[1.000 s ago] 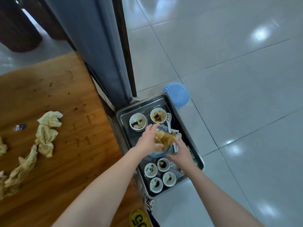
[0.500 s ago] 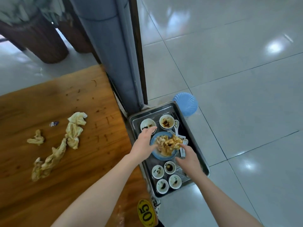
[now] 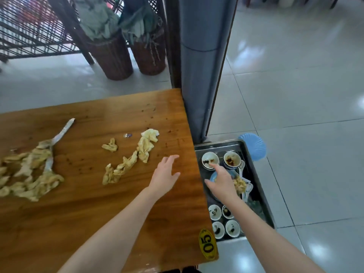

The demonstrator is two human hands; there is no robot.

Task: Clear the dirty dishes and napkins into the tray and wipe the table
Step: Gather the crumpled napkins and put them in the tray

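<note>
- A grey pillar (image 3: 199, 75) stands at the far corner of the table (image 3: 98, 223); the tray (image 3: 216, 145) of dirty bowls (image 3: 232, 159) sits beside its right edge.
- The left hand (image 3: 164, 175), spread and empty, hovers over the table; crumpled napkins (image 3: 122, 168) lie near, to its left.
- The right hand (image 3: 222, 184), loose and empty, hangs over the tray's blue plate (image 3: 213, 177).

Napkins (image 3: 126, 166) on table (image 3: 98, 223) | tray (image 3: 218, 145) right of table, bowls (image 3: 232, 159) inside | stool (image 3: 254, 147) right of table, behind tray | pillar (image 3: 199, 75) behind table.

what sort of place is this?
Probably a restaurant: a number tag reading 05 on the wooden table, a metal tray of small dirty bowls, and used napkins scattered about.
</note>
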